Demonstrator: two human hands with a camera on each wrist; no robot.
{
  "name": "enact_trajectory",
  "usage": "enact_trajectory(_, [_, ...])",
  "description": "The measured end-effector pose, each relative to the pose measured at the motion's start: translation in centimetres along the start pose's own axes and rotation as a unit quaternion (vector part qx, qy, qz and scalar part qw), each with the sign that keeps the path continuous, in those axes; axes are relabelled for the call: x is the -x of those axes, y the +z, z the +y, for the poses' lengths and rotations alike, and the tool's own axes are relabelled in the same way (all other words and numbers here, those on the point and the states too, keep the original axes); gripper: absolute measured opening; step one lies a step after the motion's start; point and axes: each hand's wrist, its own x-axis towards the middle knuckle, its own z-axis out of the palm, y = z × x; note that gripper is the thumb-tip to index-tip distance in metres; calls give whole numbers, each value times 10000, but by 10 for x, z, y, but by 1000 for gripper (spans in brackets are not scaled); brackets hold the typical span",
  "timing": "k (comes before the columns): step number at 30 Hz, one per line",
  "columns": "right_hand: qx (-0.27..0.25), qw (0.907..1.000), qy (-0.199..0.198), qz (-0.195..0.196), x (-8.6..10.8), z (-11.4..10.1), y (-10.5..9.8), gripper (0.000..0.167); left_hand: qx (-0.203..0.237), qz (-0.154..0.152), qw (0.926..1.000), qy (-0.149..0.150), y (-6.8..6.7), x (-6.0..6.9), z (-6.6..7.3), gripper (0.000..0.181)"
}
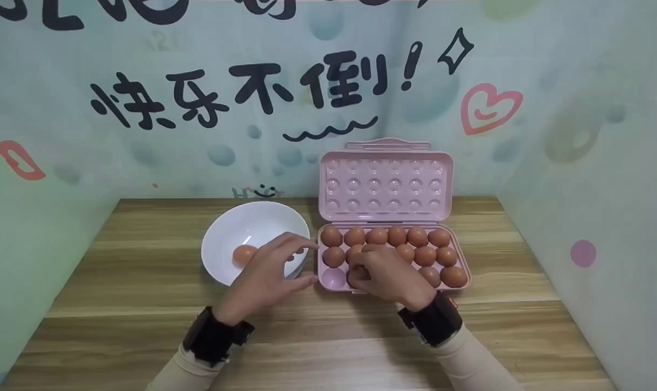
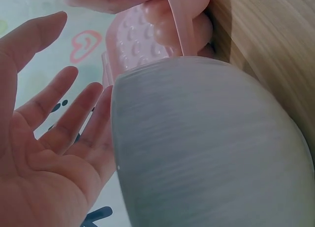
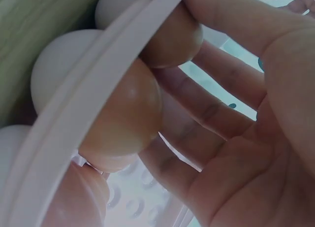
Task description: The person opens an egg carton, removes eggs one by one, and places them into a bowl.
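Observation:
My right hand [image 1: 391, 274] reaches into the front row of the pink egg carton [image 1: 334, 279]; its thumb and fingers pinch a brown egg [image 3: 176, 42] in the second cup from the left. The front-left cup holds no egg. Spread fingers and a raised thumb show on my left hand [image 2: 54, 153], which holds nothing. It hovers over the right side of the white bowl [image 1: 252, 214], between bowl and carton; whether it touches the rim, I cannot tell. One brown egg [image 1: 244, 255] lies inside the bowl, partly behind this hand.
The carton's lid [image 1: 385, 187] stands upright behind several brown eggs [image 1: 425, 256] in rows. The wooden table [image 1: 317, 347] ends at a printed backdrop [image 1: 198, 157] at the back and sides. A black strap with a device sits on each wrist.

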Motion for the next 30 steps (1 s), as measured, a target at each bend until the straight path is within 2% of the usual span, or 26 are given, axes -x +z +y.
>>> enact_trajectory(6, [-101,9999,-45,-71,-1,0,-2,23,-23,21,9999,-100,1,1,-3,49])
enact_trajectory(10, [-306,9995,-32,1,-2,2,-12,19,-76,87,9998,-135,1,0,-2,49])
enact_trajectory(15, [-590,9970,336,363,-2,3,-32,13,-87,240,9995,-210,-1,-4,2,50])
enact_trajectory(17, [-798,9936,570,555,-1,3,-39,16,-41,301,9994,-187,-1,-6,5,50])
enact_trajectory(19, [-1077,9881,799,752,0,3,-46,20,29,363,9993,-126,0,-10,7,51])
enact_trajectory(22, [-1669,9750,981,1090,2,1,-54,27,145,445,9989,-35,3,-15,11,52])
enact_trajectory(26, [-2418,9546,1002,1423,4,-6,-61,27,429,620,9971,136,10,-23,18,54])
enact_trajectory(30, [-2870,9406,992,1519,5,-12,-65,28,657,808,9937,407,17,-31,24,54])
